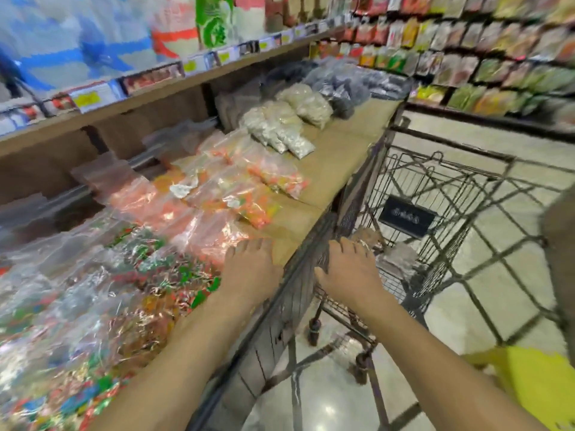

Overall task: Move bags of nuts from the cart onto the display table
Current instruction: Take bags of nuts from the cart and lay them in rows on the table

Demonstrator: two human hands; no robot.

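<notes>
Both hands, left hand [249, 269] and right hand [348, 275], reach empty, fingers [345, 247] spread; beyond them a slippery, slumping bag of nuts [370, 237] in the cart [435, 188] likely needs gripping across its middle.

Motion blur smeared the tall back shelves of coloured packets [485, 54], so no label could be read. The white print on the small black sign [407, 216] of the wire shopping cart [441, 194] was illegible. The right hand [348, 275] hid most of a clear bag of brownish contents [371, 237]. A yellow object [541, 390] was cut off at the lower right edge.
</notes>
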